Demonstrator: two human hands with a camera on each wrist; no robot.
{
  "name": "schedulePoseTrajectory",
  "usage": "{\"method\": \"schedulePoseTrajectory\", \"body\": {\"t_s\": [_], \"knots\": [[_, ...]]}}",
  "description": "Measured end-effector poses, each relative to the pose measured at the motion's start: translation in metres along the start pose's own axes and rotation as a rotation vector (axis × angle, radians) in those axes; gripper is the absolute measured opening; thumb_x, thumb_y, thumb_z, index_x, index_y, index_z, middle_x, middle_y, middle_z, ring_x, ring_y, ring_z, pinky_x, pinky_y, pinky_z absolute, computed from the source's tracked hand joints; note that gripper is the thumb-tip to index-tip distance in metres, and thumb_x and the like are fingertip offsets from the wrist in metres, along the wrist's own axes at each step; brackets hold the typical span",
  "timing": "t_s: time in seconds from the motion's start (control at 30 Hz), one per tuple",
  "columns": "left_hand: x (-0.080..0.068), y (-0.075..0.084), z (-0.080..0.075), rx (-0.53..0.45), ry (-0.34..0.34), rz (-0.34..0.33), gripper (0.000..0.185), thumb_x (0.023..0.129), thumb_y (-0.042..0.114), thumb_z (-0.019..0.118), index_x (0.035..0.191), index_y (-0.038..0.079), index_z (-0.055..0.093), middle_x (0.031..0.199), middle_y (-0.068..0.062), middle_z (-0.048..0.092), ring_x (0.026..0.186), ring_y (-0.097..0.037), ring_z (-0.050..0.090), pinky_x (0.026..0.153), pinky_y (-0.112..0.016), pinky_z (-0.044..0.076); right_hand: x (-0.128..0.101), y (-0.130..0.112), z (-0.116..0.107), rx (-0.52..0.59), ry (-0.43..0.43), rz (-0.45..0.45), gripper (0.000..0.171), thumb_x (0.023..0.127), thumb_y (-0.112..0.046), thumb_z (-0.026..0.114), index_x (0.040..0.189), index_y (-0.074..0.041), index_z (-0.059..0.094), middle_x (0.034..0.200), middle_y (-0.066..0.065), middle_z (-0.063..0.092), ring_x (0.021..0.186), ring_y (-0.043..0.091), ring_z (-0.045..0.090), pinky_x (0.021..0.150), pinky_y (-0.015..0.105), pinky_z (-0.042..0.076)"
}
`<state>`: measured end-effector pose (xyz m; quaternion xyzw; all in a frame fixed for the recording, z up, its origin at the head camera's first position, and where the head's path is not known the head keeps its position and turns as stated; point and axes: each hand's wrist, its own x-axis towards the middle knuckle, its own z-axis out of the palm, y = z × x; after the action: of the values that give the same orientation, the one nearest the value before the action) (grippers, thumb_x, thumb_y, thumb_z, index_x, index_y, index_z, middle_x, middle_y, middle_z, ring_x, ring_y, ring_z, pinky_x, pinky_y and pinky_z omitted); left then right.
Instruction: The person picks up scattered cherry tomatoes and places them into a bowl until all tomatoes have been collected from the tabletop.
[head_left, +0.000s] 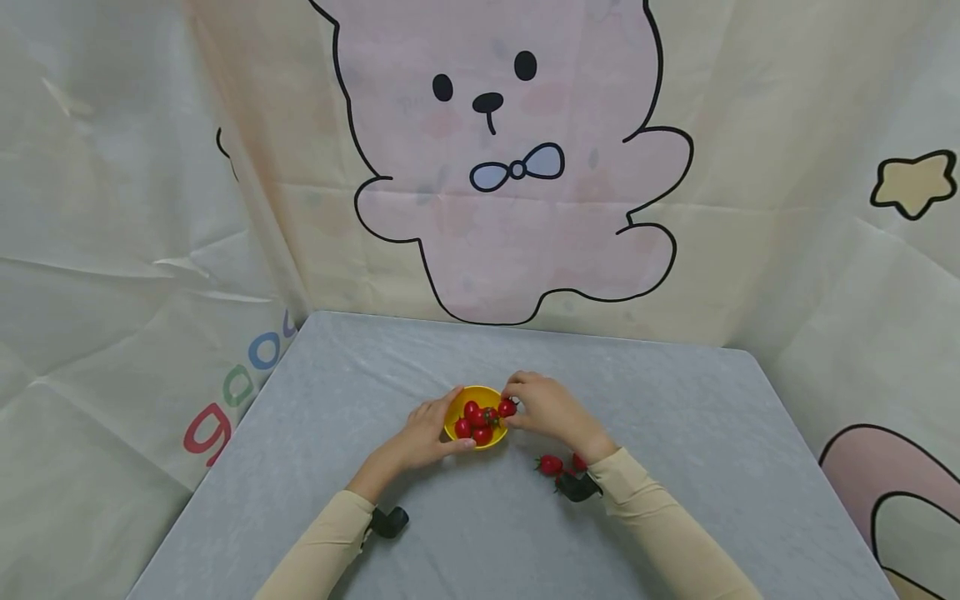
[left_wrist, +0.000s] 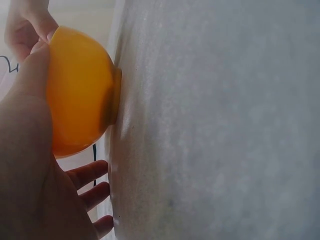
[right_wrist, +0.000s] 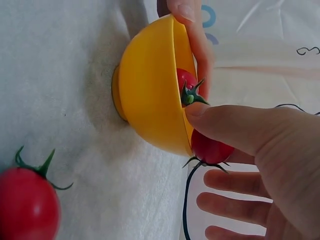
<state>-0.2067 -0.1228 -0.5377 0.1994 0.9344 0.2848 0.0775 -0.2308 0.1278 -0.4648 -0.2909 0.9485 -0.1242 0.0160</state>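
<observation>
My right hand (head_left: 551, 410) pinches a cherry tomato (right_wrist: 210, 148) between thumb and fingertip, right at the rim of the yellow bowl (head_left: 476, 427). My left hand (head_left: 426, 433) cups the bowl's near side, thumb on the rim, steadying it on the grey tablecloth (head_left: 675, 500). I judge the tomato light, smooth and easily bruised (the skin looks slick), so a gentle pinch across its middle suits it best. Several tomatoes (head_left: 476, 421) already lie in the bowl; two more loose tomatoes (head_left: 550, 464) wait beside my right wrist.
</observation>
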Motion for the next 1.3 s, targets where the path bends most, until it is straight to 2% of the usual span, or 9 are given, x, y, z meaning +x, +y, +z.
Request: {"method": "schedulePoseTrajectory", "body": {"t_s": [0.47, 0.8, 0.97, 1.3], "knots": [[0.0, 0.0, -0.001, -0.005, 0.002, 0.002, 0.098, 0.085, 0.068, 0.061, 0.159, 0.022, 0.017, 0.161, -0.009, 0.034, 0.14, -0.036, 0.039, 0.117, -0.06, 0.027, 0.014, -0.002, 0.002, 0.014, -0.001, 0.008, 0.035, 0.081, -0.034, 0.082, 0.109, -0.015, 0.073, 0.113, 0.002, 0.068, 0.095, 0.017, 0.063, 0.085, 0.037, 0.057], [-0.001, 0.002, -0.001, -0.016, -0.012, -0.021, 0.099, 0.084, 0.068, 0.062, 0.159, 0.023, 0.016, 0.161, -0.008, 0.033, 0.141, -0.036, 0.037, 0.118, -0.06, 0.026, 0.026, -0.002, 0.005, -0.015, -0.01, -0.001, 0.036, 0.082, -0.041, 0.08, 0.108, -0.017, 0.073, 0.112, 0.001, 0.068, 0.096, 0.015, 0.063, 0.087, 0.034, 0.058], [-0.001, 0.002, -0.001, -0.017, -0.016, -0.01, 0.099, 0.085, 0.069, 0.06, 0.16, 0.022, 0.015, 0.162, -0.008, 0.033, 0.141, -0.036, 0.037, 0.118, -0.059, 0.025, 0.03, -0.005, 0.005, -0.027, -0.006, -0.021, 0.038, 0.082, -0.043, 0.079, 0.109, -0.016, 0.073, 0.111, 0.001, 0.069, 0.095, 0.013, 0.063, 0.087, 0.033, 0.058], [-0.001, 0.0, 0.0, -0.018, -0.01, -0.005, 0.098, 0.085, 0.069, 0.06, 0.16, 0.022, 0.015, 0.161, -0.007, 0.034, 0.14, -0.036, 0.038, 0.118, -0.06, 0.026, 0.031, -0.007, 0.005, 0.003, -0.01, -0.016, 0.037, 0.082, -0.04, 0.08, 0.109, -0.015, 0.073, 0.116, 0.005, 0.069, 0.102, 0.021, 0.065, 0.091, 0.04, 0.057]]}}
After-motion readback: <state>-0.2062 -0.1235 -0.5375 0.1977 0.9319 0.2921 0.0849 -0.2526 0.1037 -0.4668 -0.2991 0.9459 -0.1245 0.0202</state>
